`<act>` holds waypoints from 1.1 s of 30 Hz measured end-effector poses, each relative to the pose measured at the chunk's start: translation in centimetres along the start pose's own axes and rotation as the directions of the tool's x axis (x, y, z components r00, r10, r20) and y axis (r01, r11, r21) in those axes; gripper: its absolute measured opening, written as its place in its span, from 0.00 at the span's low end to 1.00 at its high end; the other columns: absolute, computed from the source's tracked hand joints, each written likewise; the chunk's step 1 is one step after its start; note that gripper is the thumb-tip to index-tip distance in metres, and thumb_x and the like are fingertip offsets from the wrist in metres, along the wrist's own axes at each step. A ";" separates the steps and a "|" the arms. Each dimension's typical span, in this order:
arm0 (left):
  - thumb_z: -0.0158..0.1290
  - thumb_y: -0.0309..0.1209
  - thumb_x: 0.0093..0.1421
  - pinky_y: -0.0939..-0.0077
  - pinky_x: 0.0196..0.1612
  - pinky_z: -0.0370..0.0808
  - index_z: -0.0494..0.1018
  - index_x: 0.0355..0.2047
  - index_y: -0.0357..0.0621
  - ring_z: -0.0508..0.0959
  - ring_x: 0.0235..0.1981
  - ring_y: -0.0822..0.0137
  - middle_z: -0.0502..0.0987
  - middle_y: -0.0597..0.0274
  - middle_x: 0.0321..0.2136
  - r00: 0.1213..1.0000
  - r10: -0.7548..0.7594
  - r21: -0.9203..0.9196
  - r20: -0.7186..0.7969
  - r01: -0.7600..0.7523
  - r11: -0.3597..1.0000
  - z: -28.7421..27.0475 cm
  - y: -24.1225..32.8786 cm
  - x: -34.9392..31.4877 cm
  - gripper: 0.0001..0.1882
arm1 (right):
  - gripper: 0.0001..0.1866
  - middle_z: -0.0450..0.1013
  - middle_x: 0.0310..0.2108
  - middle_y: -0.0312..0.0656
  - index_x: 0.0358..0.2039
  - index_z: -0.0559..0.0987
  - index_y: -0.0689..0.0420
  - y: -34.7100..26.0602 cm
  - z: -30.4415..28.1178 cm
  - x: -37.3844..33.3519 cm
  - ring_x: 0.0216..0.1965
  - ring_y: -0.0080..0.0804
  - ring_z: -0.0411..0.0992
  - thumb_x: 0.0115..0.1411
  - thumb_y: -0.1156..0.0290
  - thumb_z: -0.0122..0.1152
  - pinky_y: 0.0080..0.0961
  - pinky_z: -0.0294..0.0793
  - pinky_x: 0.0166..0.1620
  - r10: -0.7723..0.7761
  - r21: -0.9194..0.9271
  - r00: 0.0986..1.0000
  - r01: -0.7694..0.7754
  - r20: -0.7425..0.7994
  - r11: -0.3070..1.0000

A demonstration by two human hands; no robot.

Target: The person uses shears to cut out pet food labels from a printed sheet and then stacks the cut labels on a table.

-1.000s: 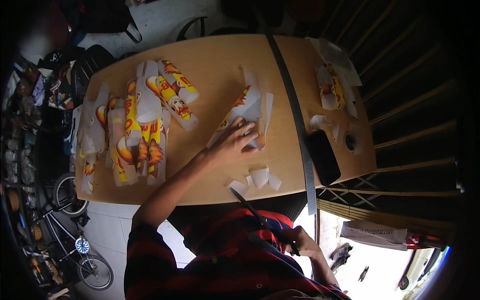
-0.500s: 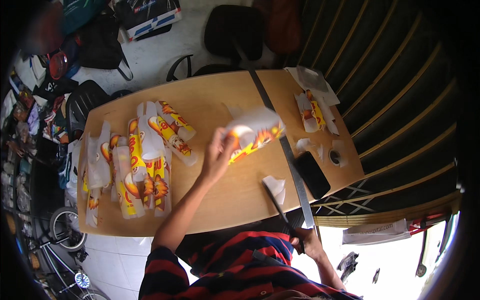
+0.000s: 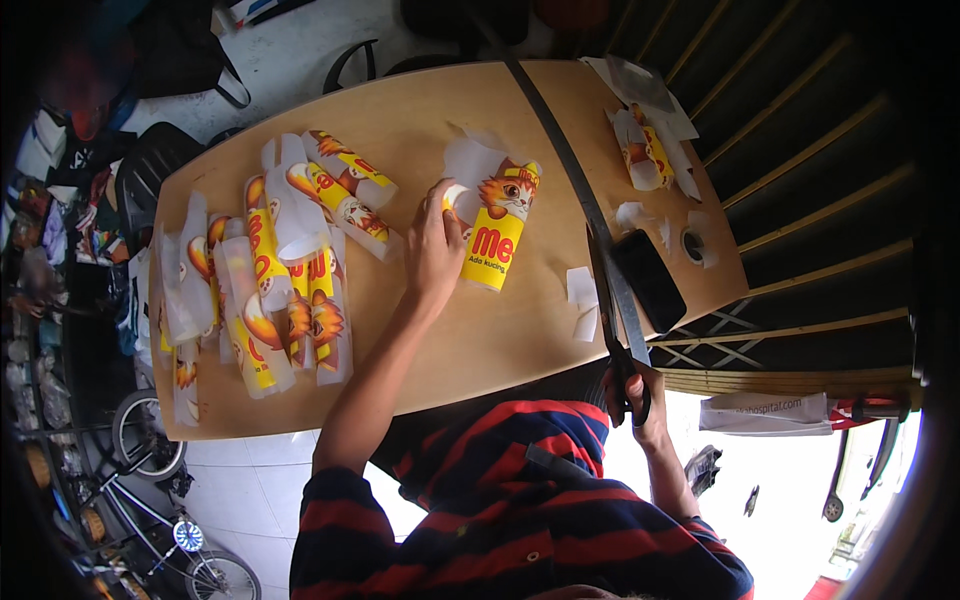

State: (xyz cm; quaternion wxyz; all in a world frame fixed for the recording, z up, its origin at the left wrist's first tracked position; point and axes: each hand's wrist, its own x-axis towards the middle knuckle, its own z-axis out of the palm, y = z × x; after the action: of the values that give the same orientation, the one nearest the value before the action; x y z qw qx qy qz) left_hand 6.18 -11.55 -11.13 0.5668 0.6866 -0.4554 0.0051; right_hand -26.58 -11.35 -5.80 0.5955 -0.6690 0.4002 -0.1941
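Left hand [image 3: 435, 245] rests on the desk [image 3: 400, 120], fingers pressing the left edge of a yellow cat-printed sticker sheet [image 3: 497, 235]; its long axis runs away from the person; right hand [image 3: 632, 390], beyond the near edge, clamps black scissors [image 3: 612, 310].

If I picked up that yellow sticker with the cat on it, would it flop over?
Probably. The yellow cat sticker looks like thin printed sheet, and its white backing curls up beside the left hand. It seems very light, so a push would likely slide it across the smooth wooden table.
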 end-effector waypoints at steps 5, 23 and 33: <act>0.44 0.17 0.60 0.68 0.30 0.75 0.73 0.43 0.39 0.78 0.33 0.66 0.75 0.56 0.40 0.985 -0.131 0.007 0.117 0.131 0.991 -0.8 -1.7 0.3 0.14 | 0.45 0.66 0.10 0.36 0.30 0.73 0.67 0.4 0.4 -0.5 0.10 0.21 0.64 0.50 0.27 0.50 0.18 0.59 0.16 0.025 0.034 0.999 -0.027 0.045 0.999; 0.38 0.21 0.66 0.65 0.56 0.72 0.63 0.57 0.40 0.73 0.53 0.62 0.69 0.51 0.54 0.873 -0.311 -0.926 0.377 0.351 -0.137 -5.1 5.6 -4.1 0.19 | 0.28 0.74 0.42 0.59 0.36 0.64 0.56 -1.9 6.4 4.8 0.17 0.24 0.70 0.58 0.43 0.58 0.14 0.58 0.19 -0.123 0.646 0.954 -0.088 0.274 0.758; 0.40 0.20 0.65 0.74 0.49 0.74 0.66 0.52 0.38 0.74 0.48 0.69 0.71 0.56 0.49 0.930 -0.307 -0.902 0.203 0.300 0.311 -6.9 7.0 -6.1 0.15 | 0.18 0.71 0.33 0.34 0.40 0.68 0.51 -4.7 9.1 6.9 0.27 0.21 0.72 0.56 0.58 0.64 0.15 0.65 0.21 0.088 0.788 0.944 -0.315 0.318 0.530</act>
State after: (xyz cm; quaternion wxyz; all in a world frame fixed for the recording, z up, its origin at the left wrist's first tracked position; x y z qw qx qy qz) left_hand 1.65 -1.96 -6.45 0.8432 0.3257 -0.2411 -0.3533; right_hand -14.30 -10.92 -4.83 0.9015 -0.2761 0.2613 -0.2068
